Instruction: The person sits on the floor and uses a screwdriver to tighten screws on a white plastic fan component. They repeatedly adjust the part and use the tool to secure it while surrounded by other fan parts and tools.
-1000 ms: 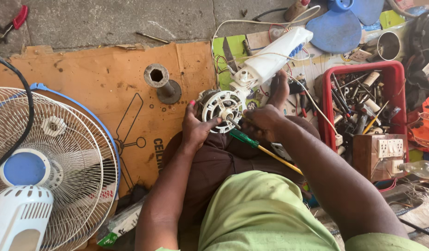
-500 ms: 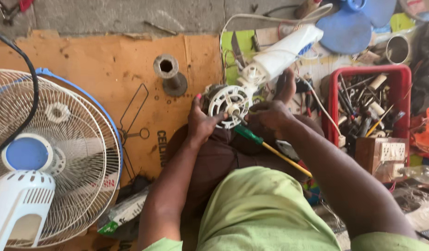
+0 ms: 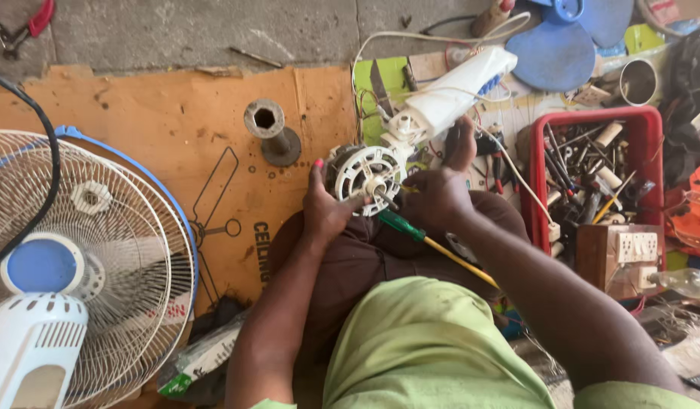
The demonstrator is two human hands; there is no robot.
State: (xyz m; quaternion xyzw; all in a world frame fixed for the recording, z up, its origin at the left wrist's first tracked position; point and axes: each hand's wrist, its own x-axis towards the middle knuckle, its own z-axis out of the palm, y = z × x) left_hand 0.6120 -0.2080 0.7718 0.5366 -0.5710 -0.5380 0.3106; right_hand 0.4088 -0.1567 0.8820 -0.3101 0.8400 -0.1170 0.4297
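Note:
A fan motor [image 3: 367, 176] with a round white slotted face rests over my lap, joined to a white fan neck housing [image 3: 450, 98] that points up and right. My left hand [image 3: 325, 204] grips the motor's left side. My right hand [image 3: 439, 191] is closed around a screwdriver with a green handle [image 3: 401, 226] and yellow shaft, its tip at the motor's centre shaft. The fingers of the right hand also touch the white housing.
A fan with a white wire guard and blue hub [image 3: 70, 257] lies at the left on brown cardboard [image 3: 168, 144]. A grey metal pipe base [image 3: 270, 130] stands near the motor. A red crate of tools [image 3: 592, 178] sits right, with a socket box [image 3: 621, 254] and blue fan blades [image 3: 570, 34].
The view has shifted slightly. My hands stay on the motor and the screwdriver, with little change in their hold.

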